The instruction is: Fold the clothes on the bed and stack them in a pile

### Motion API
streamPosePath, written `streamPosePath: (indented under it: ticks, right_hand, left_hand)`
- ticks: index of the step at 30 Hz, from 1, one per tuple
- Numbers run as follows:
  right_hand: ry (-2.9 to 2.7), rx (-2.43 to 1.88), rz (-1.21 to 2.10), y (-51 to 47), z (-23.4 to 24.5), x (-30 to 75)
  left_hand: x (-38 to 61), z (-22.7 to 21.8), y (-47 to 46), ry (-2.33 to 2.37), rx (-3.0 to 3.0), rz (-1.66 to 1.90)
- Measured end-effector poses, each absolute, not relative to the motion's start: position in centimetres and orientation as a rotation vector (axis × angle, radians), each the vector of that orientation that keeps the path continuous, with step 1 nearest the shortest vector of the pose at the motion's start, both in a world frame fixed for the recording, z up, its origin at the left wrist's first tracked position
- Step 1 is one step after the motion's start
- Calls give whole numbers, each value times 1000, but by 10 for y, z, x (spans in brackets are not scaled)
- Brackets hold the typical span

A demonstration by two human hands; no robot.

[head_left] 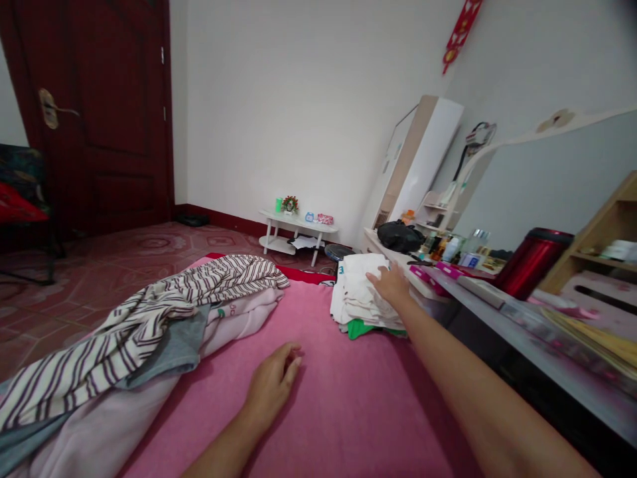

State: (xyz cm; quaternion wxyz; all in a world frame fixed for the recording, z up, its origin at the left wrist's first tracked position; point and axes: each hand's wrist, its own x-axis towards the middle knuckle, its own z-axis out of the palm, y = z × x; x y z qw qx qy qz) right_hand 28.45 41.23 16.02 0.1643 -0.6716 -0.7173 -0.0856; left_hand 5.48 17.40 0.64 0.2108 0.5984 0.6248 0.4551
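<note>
My right hand (pixel 391 282) lies flat, fingers stretched out, on top of a stack of folded white clothes (pixel 359 292) with a green piece at the bottom, at the far right of the pink bed cover (pixel 323 385). My left hand (pixel 273 382) rests on the pink cover in the middle, fingers loosely curled under, holding nothing. A loose heap of unfolded clothes lies to the left, with a striped garment (pixel 149 318) on top of grey and pale pink pieces.
A grey desk (pixel 547 365) runs along the right with a red flask (pixel 532 262), bottles and papers. A black bag (pixel 398 236) sits further back. A small white table (pixel 296 232) stands by the wall, and a dark red door (pixel 99 113) is at the left.
</note>
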Motion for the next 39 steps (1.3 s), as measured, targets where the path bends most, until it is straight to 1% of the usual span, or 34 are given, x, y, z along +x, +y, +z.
streamPosePath:
  ticks: [2, 3, 7, 10, 13, 15, 17, 18, 20, 22, 24, 34, 39]
  right_hand:
    - [-2092, -1733, -406, 409, 160, 281]
    - [-2140, -1719, -402, 408, 156, 281]
    - [-2306, -1975, -115, 413, 125, 295]
    - [-2296, -2075, -51, 418, 119, 300]
    - [-2221, -2132, -101, 404, 123, 282]
    - [-2158, -2032, -227, 380, 116, 259]
    - [-2175, -1718, -358, 345, 94, 232]
    - [-2251, -1598, -326, 326, 79, 219]
    - [-2460, -1453, -138, 291, 46, 197]
    - [-2574, -1445, 17, 265, 20, 182]
    - [-2578, -1490, 64, 250, 8, 176]
    - [-2448, -1501, 35, 224, 8, 177]
    - [-2426, -1479, 56, 221, 5, 178]
  left_hand:
    - [54, 4, 175, 1709, 1676, 1282]
    - [54, 2, 175, 1699, 1682, 1287]
    - [53, -1, 178, 1704, 1679, 1279]
    - [53, -2, 180, 1709, 1672, 1269]
    - [52, -3, 182, 1706, 1675, 1273]
    - [52, -4, 182, 1702, 1677, 1283]
    - [52, -3, 182, 1692, 1677, 1290]
    - [52, -2, 182, 1681, 1680, 1292]
    - [52, 0, 181, 1633, 1695, 1307]
    - [51, 1, 180, 1557, 1714, 1338]
    - [50, 2, 178, 1487, 1726, 1379]
    - [47, 6, 171, 1328, 1652, 1418]
    - [47, 4, 171, 1322, 1616, 1394]
